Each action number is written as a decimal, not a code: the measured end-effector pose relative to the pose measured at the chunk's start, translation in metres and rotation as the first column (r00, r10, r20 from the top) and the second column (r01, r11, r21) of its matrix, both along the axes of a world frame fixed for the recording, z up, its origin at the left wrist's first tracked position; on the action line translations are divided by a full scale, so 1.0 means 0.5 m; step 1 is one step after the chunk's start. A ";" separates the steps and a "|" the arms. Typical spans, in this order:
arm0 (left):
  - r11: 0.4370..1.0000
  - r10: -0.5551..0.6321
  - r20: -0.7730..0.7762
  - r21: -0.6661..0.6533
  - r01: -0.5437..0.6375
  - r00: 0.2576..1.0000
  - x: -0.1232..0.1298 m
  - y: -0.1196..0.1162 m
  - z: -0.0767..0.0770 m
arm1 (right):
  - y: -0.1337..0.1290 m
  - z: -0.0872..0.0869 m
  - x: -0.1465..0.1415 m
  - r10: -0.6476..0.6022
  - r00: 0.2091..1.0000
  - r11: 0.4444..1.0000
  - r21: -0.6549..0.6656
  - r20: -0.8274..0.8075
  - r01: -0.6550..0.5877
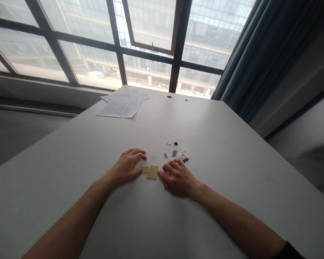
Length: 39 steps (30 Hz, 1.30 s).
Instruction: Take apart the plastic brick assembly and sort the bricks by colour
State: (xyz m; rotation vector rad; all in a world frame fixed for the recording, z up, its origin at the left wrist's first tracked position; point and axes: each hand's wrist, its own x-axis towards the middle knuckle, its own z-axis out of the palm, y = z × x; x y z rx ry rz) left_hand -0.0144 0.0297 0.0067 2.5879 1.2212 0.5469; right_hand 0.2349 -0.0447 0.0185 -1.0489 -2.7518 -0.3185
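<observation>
The surface point(210, 129) is white and flat, and extends from the person to the window point(151, 27). The window has dark frames and spans the far side; a building shows through the glass. A dark blue curtain point(248, 61) hangs at the right of the view.

Printed papers point(121, 107) lie overlapping near the far left edge of the surface. Two small round fittings point(169, 96) are set in the far end of the surface.

The left hand point(128, 165) is open, palm down, with fingers spread forward and curved. Its thumb is at the left end of the narrow yellow piece point(145, 169). The right hand point(178, 178) is palm down with fingers bent inward; its fingertips are at the right edge of the wide yellow piece point(152, 172). Whether it grips anything cannot be determined, as the underside is hidden.

The wide yellow piece is studded and lies flat between the hands. The narrow yellow piece, also studded, adjoins its left side.

Beyond the right hand, loose parts are scattered: a gray studded plate point(174, 153), white pieces point(168, 143), black pieces point(175, 143) and a small gray piece point(165, 155). Several white and black pieces are grouped closely just past the right hand's knuckles; their individual outlines are too small to resolve.
</observation>
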 end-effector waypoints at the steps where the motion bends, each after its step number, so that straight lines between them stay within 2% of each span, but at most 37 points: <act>1: 1.000 0.001 0.000 0.000 -0.001 1.000 0.000 0.000 0.000 | 0.000 0.001 0.000 -0.001 1.000 1.000 -0.002 0.002 0.001; 6: 1.000 0.008 -0.003 -0.007 -0.008 1.000 0.000 -0.001 0.003 | -0.002 0.004 0.000 0.005 1.000 1.000 -0.004 -0.004 -0.005; 10: 1.000 -0.001 0.019 -0.026 0.001 1.000 -0.002 -0.001 0.008 | -0.001 0.005 0.016 -0.007 0.997 1.000 0.006 -0.074 0.007; 16: 0.991 -0.071 0.005 -0.111 0.071 0.997 0.006 -0.009 0.018 | 0.006 -0.003 0.065 -0.118 0.950 0.993 -0.020 -0.289 0.117; 21: 0.995 -0.051 -0.003 -0.091 0.051 0.999 0.012 -0.013 0.017 | 0.014 -0.013 0.083 -0.201 0.902 0.980 -0.075 -0.382 0.186; 29: 0.995 -0.064 -0.003 -0.079 0.064 0.998 0.012 -0.009 0.011 | 0.021 -0.026 0.084 -0.243 0.862 0.969 -0.140 -0.445 0.201; 33: 0.996 -0.053 0.013 -0.076 0.054 0.999 0.006 -0.007 0.009 | 0.017 -0.023 0.088 -0.224 0.858 0.973 -0.154 -0.462 0.171; 36: 0.995 -0.056 0.005 -0.085 0.056 0.998 0.013 -0.013 0.018 | 0.007 -0.019 0.095 -0.205 0.856 0.976 -0.165 -0.475 0.142; 39: 0.996 -0.081 0.024 -0.019 0.082 0.996 0.046 -0.029 0.034 | -0.006 -0.017 0.105 -0.203 0.847 0.975 -0.179 -0.492 0.129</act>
